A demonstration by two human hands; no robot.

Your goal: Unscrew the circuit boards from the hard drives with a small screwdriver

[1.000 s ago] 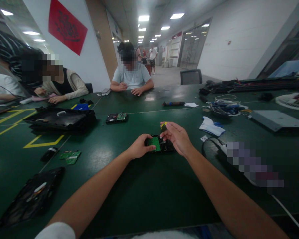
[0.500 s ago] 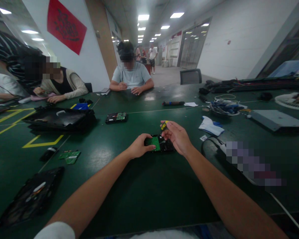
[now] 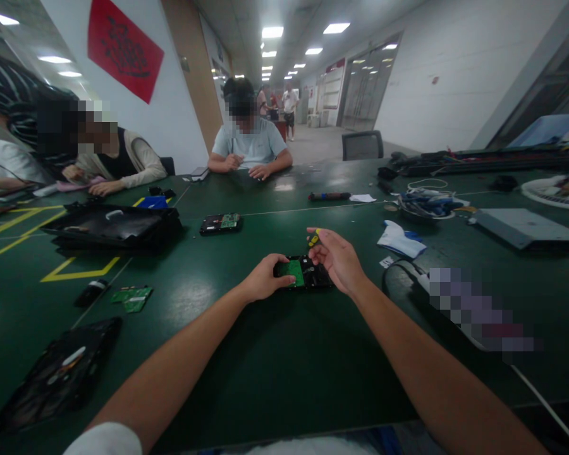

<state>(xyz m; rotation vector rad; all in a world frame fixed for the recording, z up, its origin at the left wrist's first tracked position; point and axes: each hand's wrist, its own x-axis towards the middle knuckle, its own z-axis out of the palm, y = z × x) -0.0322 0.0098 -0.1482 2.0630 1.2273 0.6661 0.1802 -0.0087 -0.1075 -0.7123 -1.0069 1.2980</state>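
Note:
A black hard drive (image 3: 317, 275) with a green circuit board (image 3: 293, 272) on its left half lies on the table in front of me. My left hand (image 3: 268, 277) grips the drive's left end, thumb and fingers closed on its edges. Above the drive's right half, my right hand (image 3: 334, 256) pinches a small yellow-and-black screwdriver (image 3: 314, 237) by its handle. The shaft is too thin and dark to make out, so I cannot tell whether the tip touches the drive.
Another drive (image 3: 220, 222) lies farther back. On the left are black trays (image 3: 114, 224), loose green boards (image 3: 131, 297) and a black panel (image 3: 59, 373). Gloves (image 3: 401, 239), a cable bundle (image 3: 427, 203) and a grey metal case (image 3: 526, 227) lie right. A person (image 3: 249, 145) sits opposite.
The screwdriver handle in my right hand has tilted very slightly. My left hand and the hard drive stay in place.

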